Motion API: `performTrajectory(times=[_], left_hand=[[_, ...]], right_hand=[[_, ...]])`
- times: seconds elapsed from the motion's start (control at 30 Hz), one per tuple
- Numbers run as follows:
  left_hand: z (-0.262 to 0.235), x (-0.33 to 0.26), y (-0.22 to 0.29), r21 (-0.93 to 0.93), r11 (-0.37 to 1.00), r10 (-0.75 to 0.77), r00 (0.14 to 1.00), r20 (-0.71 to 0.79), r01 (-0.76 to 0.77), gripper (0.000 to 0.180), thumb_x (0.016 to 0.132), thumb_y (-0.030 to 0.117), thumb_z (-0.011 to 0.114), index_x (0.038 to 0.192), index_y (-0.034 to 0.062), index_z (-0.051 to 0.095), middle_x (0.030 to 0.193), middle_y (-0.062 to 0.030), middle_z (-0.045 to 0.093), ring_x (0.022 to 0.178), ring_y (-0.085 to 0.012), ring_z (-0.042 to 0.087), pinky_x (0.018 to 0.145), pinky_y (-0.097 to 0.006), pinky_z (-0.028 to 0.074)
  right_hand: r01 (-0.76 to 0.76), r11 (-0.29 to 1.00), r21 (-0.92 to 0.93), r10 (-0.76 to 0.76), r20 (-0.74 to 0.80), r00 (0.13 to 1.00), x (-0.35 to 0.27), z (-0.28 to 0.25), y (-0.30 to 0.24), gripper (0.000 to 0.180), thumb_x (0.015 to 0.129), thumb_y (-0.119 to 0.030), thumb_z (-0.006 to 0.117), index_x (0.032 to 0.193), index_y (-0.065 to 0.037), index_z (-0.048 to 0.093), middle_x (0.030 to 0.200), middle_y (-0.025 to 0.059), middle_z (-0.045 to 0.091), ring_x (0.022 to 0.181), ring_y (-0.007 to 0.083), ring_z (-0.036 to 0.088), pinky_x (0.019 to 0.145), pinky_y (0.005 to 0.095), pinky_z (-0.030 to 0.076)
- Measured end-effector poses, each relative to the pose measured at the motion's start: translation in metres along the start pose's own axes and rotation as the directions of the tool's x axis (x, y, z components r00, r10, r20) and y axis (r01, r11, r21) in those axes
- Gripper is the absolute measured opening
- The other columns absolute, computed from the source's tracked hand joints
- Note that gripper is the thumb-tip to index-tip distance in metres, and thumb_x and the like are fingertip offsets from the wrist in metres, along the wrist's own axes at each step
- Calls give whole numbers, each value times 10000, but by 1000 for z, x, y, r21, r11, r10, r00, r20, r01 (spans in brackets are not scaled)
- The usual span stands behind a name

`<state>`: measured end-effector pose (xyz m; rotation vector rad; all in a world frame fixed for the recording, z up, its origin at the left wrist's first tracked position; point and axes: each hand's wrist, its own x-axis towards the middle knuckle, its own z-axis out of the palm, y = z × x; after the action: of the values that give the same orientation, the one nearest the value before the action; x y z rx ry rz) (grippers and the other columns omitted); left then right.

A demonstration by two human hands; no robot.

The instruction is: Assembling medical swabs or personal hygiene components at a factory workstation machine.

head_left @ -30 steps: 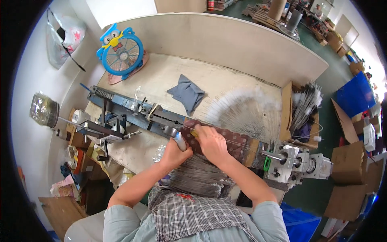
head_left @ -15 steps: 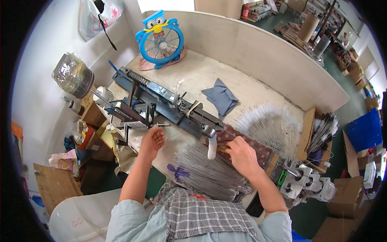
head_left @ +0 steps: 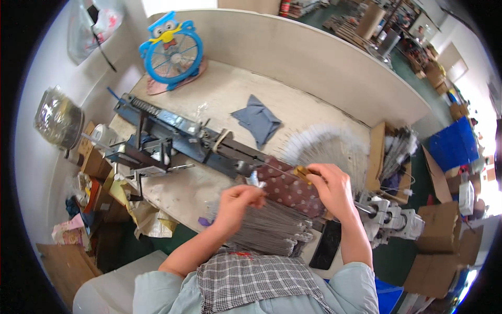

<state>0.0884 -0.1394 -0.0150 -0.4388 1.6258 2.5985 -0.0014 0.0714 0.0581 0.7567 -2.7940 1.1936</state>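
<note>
Left hand (head_left: 236, 201) has returned, pinching one small tuft (head_left: 255, 180); right hand (head_left: 330, 184) grips one wire (head_left: 280, 169).

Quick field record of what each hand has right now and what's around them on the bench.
left hand: fingers pinched on a small white piece, above the wire bundle
right hand: pinching a thin wire end over the dotted cloth
machine: dark, long, on the bench left of the hands
brushes: white, fanned out behind the right hand
grey cloth: farther back on the bench
fan: blue, back left
</note>
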Motion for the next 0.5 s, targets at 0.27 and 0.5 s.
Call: performTrajectory(times=[0.27,0.5], left_hand=[[71,34,-23,59,998,-7,990,139,-2,186,900,159,580,895,-8,661,790,-52,643,660,-79,531,621,-220,435],[73,29,-23,5,998,-55,998,31,55,180,898,170,595,913,3,659,794,-31,636,651,-74,534,615,-207,428]], right_hand=[[-234,902,363,211,102,972,-18,-13,36,193,822,-133,663,984,-28,659,758,96,651,632,141,572,621,274,462],[-16,963,270,-11,98,995,-26,-21,37,216,785,-147,690,958,-22,660,802,89,657,726,228,611,676,310,482]])
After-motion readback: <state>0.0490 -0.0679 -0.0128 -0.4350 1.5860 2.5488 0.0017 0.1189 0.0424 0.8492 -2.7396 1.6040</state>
